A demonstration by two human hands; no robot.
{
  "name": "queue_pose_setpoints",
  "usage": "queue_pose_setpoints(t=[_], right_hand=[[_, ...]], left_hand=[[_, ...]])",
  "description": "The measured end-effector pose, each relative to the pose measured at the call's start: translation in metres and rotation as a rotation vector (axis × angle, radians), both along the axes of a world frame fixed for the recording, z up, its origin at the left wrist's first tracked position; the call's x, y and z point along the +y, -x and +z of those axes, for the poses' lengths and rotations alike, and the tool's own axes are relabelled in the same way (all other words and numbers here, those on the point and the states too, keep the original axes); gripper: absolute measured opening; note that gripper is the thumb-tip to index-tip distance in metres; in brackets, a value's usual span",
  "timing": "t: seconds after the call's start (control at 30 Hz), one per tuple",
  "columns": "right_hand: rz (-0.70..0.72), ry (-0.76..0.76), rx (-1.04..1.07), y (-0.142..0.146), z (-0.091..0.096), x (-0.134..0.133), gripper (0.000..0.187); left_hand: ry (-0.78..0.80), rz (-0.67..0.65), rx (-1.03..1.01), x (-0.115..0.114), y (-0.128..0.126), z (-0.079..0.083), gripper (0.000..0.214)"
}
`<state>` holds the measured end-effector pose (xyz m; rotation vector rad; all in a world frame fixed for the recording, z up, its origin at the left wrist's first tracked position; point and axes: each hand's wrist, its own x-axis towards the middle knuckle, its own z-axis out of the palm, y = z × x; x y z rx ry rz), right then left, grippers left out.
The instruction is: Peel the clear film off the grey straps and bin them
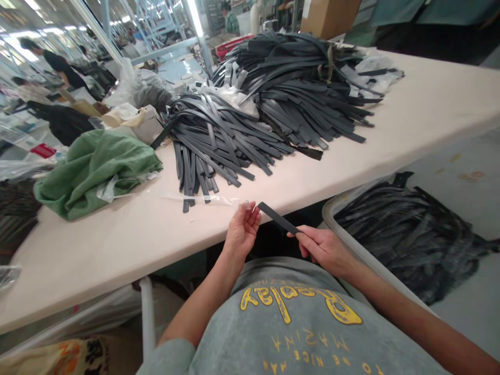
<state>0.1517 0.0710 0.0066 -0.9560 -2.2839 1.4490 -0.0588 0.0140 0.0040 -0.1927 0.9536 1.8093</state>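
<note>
My right hand [318,247] is closed on a flat black strip [278,217], which points up and left toward my other hand. My left hand [244,228] has its fingers curled at the near end of a thin clear plastic sleeve [203,199], which trails left over the table edge area. The strip's tip is close to my left fingertips; whether they touch I cannot tell. Beyond my hands, a loose pile of black strips [222,135] lies on the pale table [414,114], with a larger, partly tied bundle [300,88] behind it.
A crumpled green cloth [97,169] lies at the left of the table. Below the table edge, on my right, a white bin [332,213] holds many wrapped black strips [414,234]. A cardboard box [330,18] stands at the back. Other people work at the far left.
</note>
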Motion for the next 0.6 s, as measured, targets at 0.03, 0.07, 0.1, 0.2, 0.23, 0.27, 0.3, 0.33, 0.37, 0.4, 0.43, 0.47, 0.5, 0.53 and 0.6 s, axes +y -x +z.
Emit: queue_pose_setpoints(t=[0.03, 0.07, 0.1, 0.2, 0.23, 0.27, 0.3, 0.33, 0.37, 0.4, 0.43, 0.47, 0.5, 0.53, 0.6], right_hand=[[0.013, -0.012, -0.016, 0.001, 0.000, -0.002, 0.040], [0.020, -0.016, -0.026, 0.002, -0.001, -0.003, 0.040], [0.024, -0.016, -0.032, 0.004, -0.002, -0.004, 0.040], [0.020, -0.034, -0.040, 0.010, -0.005, -0.004, 0.037], [0.024, -0.046, -0.044, 0.011, -0.006, -0.004, 0.036], [0.032, -0.057, -0.050, 0.014, -0.005, -0.004, 0.035], [0.043, -0.067, -0.056, 0.016, -0.005, -0.004, 0.034], [0.052, -0.077, -0.062, 0.018, -0.004, -0.005, 0.034], [0.059, -0.088, -0.065, 0.021, -0.002, -0.005, 0.035], [0.066, -0.094, -0.064, 0.022, 0.000, -0.006, 0.035], [0.074, -0.089, -0.059, 0.022, 0.002, -0.006, 0.035], [0.082, -0.068, -0.051, 0.019, 0.004, -0.006, 0.034], [0.088, -0.030, -0.041, 0.013, 0.005, -0.006, 0.033], [0.088, 0.017, -0.033, 0.005, 0.006, -0.005, 0.036], [0.059, 0.098, -0.031, -0.018, 0.005, 0.000, 0.047]], left_hand=[[-0.002, -0.007, -0.002, 0.001, -0.002, 0.000, 0.009], [-0.005, -0.019, 0.000, 0.001, -0.003, -0.001, 0.010], [-0.007, -0.034, 0.008, 0.002, -0.005, -0.002, 0.010], [0.001, -0.080, 0.040, 0.000, -0.009, -0.005, 0.015], [0.005, -0.095, 0.046, -0.002, -0.011, -0.006, 0.016], [0.007, -0.110, 0.050, -0.004, -0.014, -0.008, 0.017], [0.006, -0.126, 0.052, -0.006, -0.017, -0.011, 0.017], [0.006, -0.148, 0.056, -0.008, -0.021, -0.013, 0.018], [0.007, -0.170, 0.062, -0.010, -0.025, -0.016, 0.019], [0.008, -0.189, 0.070, -0.012, -0.029, -0.018, 0.021], [0.009, -0.203, 0.075, -0.013, -0.032, -0.020, 0.023], [0.013, -0.206, 0.077, -0.015, -0.033, -0.022, 0.024], [0.018, -0.197, 0.073, -0.016, -0.034, -0.024, 0.025], [0.023, -0.175, 0.068, -0.017, -0.033, -0.025, 0.026], [0.035, -0.120, 0.058, -0.021, -0.029, -0.027, 0.025]])
